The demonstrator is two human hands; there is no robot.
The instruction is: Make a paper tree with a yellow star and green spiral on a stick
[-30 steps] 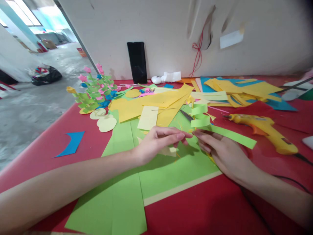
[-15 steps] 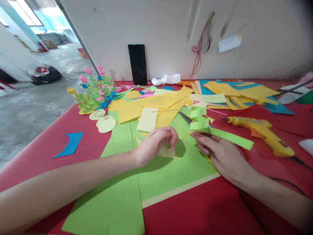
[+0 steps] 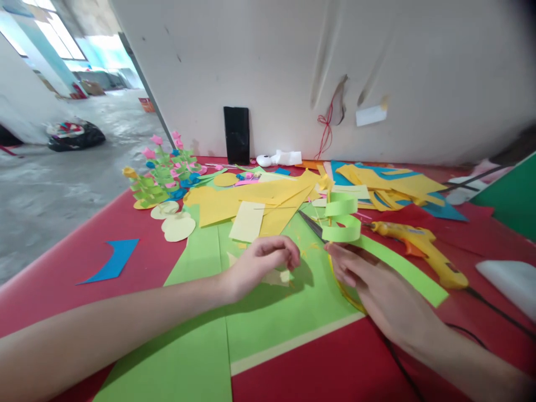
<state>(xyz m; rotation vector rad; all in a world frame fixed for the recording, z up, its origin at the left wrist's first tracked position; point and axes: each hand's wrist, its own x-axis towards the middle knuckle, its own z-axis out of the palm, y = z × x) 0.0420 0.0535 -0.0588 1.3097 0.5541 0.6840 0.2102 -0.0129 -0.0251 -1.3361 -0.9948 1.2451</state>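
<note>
My right hand (image 3: 372, 285) pinches a thin yellow stem, around which a light green paper strip (image 3: 345, 229) curls in loops; the strip's loose end trails off to the right. My left hand (image 3: 263, 262) hovers over the green paper sheet (image 3: 288, 318) with curled fingers, and whether anything small is between them cannot be made out. Pale paper scraps lie just under it. Dark scissors (image 3: 310, 224) rest behind the stem, partly hidden by the curled strip.
A yellow glue gun (image 3: 422, 245) lies at the right with its cable. Yellow paper (image 3: 234, 195), a blue scrap (image 3: 117, 259), pale discs (image 3: 179, 226) and paper flowers (image 3: 167, 173) are on the red table (image 3: 335, 368). A black phone (image 3: 237, 135) leans on the wall.
The view has tilted up and shifted a little. The green strip's curl is looser and larger, and its loose end slopes further down to the right. Both hands sit lower in view.
</note>
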